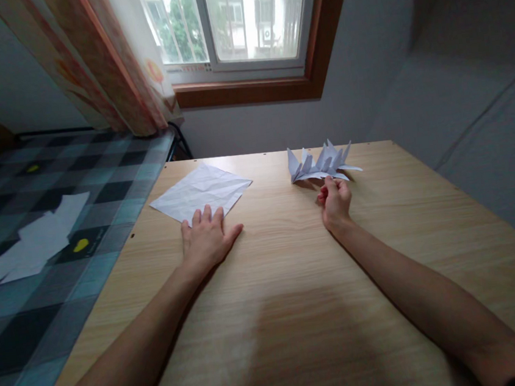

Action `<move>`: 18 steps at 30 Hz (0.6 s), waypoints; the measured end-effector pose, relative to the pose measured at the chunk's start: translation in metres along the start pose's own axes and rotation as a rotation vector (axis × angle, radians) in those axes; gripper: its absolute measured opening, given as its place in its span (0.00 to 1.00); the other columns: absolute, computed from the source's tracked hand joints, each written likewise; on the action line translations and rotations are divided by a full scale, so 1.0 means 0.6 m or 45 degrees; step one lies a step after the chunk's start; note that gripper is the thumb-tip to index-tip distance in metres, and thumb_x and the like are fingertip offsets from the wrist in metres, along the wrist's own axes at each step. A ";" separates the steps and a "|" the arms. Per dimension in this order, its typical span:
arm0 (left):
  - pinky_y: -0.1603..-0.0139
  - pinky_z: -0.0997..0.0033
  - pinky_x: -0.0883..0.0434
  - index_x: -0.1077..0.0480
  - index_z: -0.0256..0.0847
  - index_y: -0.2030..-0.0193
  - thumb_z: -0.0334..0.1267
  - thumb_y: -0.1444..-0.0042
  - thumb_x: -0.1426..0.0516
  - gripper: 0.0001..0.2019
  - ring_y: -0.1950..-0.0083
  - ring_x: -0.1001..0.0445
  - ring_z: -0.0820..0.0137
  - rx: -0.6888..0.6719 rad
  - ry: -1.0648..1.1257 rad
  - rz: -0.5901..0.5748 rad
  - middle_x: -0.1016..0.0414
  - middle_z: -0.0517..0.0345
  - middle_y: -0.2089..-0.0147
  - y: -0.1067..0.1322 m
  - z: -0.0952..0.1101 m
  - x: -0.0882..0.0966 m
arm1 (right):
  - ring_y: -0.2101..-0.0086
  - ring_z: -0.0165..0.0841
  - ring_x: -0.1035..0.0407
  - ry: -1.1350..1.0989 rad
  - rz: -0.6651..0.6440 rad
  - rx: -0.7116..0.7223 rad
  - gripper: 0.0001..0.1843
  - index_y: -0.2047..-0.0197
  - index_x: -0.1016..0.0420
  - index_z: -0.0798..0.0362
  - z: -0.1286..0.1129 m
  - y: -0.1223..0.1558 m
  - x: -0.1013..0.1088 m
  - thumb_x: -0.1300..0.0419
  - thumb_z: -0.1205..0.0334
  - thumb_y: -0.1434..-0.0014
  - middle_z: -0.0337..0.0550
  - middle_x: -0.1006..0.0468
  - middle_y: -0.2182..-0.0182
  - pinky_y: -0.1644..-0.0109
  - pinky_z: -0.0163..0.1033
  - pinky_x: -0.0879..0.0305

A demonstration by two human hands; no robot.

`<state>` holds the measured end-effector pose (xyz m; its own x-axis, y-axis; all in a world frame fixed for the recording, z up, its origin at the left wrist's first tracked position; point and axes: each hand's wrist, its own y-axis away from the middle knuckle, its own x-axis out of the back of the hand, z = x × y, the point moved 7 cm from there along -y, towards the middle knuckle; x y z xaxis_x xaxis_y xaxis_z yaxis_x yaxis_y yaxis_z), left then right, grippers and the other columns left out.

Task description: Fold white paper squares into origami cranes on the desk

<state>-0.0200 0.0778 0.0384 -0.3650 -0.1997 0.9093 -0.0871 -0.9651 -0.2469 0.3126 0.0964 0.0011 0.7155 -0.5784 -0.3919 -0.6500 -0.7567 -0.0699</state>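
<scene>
A creased white sheet of paper (206, 186) lies flat at the table's far left, one corner pointing towards me. My left hand (207, 238) rests open with fingers spread, its fingertips on the sheet's near edge. Several folded white paper cranes (323, 163) stand close together near the far edge on the right, their wings and points overlapping. My right hand (335, 200) is closed in a pinch at the near wing of one crane. The exact contact between thumb and finger is partly hidden.
The wooden table (265, 266) reaches towards the wall below a barred window (258, 21). On the left, a bed with a checked cover (23, 328) adjoins the table and holds loose white papers (44, 240). A patterned curtain (101, 62) hangs behind it.
</scene>
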 end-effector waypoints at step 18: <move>0.34 0.27 0.56 0.39 0.49 0.32 0.60 0.42 0.45 0.34 0.27 0.52 0.36 -0.486 -0.068 -0.406 0.45 0.45 0.26 0.069 0.103 -0.042 | 0.62 0.35 0.31 0.491 -0.427 0.646 0.12 0.61 0.28 0.49 -0.075 0.093 -0.051 0.36 0.51 0.44 0.41 0.26 0.63 0.55 0.41 0.32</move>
<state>0.0428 0.0326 0.0263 -0.2181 0.0775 0.9729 -0.5237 -0.8505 -0.0497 0.2661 0.0580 0.0506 0.8761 -0.4768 0.0711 -0.3510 -0.7320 -0.5840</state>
